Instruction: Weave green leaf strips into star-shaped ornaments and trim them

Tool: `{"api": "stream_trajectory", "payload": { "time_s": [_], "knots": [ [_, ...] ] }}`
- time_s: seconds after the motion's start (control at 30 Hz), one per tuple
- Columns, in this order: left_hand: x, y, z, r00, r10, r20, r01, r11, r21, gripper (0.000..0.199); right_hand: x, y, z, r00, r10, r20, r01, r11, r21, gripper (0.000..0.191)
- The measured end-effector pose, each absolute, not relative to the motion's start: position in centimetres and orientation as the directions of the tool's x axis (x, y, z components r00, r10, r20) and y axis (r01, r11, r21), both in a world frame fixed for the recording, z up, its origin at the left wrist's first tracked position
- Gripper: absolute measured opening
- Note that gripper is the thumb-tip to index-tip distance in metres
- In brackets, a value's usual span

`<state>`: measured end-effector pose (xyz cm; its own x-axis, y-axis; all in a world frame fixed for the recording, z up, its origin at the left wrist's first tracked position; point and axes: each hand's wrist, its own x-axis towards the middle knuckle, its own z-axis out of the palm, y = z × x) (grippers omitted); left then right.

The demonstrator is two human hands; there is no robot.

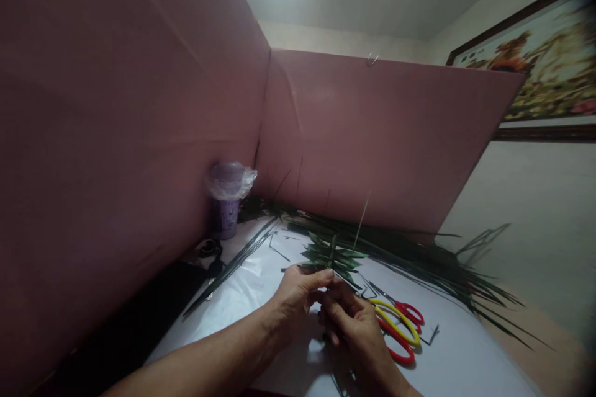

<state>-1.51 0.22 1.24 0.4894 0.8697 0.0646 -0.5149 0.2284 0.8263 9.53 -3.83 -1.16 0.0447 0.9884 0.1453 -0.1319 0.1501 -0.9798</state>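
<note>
A green woven leaf piece (331, 254) with pointed leaflets on both sides stands above the fingertips at the centre of the view. My left hand (302, 288) pinches its base between thumb and fingers. Close against it on the right, my right hand (351, 316) has its fingers curled round the lower part of the same piece, and thin strips hang below. What lies inside the fingers is partly hidden. Just right of my right hand are scissors with yellow and red handles (399, 330) and a smaller red-handled pair (410, 313).
Long green leaf strips (395, 245) lie along the back of the white table surface (456, 353), more at the left. A purple cup (229, 214) with plastic over it stands back left. Pink panels (372, 142) enclose the left and back. Leaf scraps are scattered about.
</note>
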Motion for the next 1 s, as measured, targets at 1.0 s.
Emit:
{"api": "stream_trajectory", "payload": {
  "time_s": [1.0],
  "knots": [
    [-1.36,0.07,1.53,0.539,0.836,-0.102,-0.521,0.426,0.739,0.042,9.91,-3.65,-1.33,0.029,0.992,0.121,-0.144,0.124,-0.982,0.038]
  ]
}}
